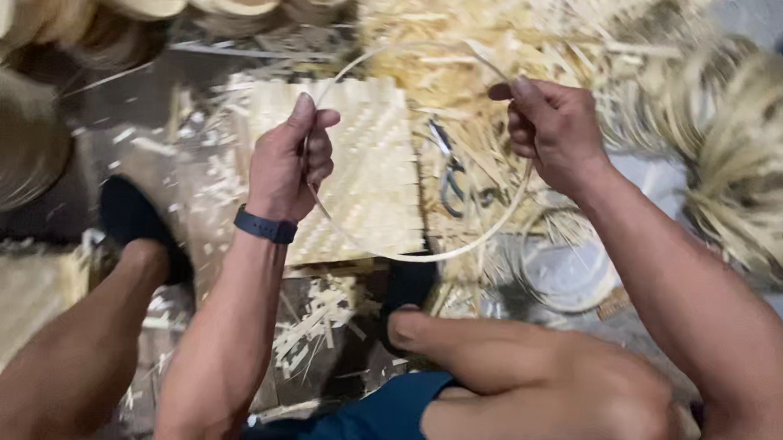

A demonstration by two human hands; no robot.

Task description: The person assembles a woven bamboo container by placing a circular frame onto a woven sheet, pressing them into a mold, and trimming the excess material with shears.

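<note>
Hands, two: left hand (291, 164) and right hand (551, 130) grip one bamboo hoop (425, 256).

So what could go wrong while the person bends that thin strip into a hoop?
The strip is bent tight between the left hand and right hand, so it might snap or spring loose. Its thin edge could cut a finger. The scissors lie half hidden in the scraps, near a bare leg.

Pale straw woven mat (372, 169) w/ checker weave; cream hoop strip (462, 250); navy wristband (265, 227); teal shorts (370, 427).
</note>
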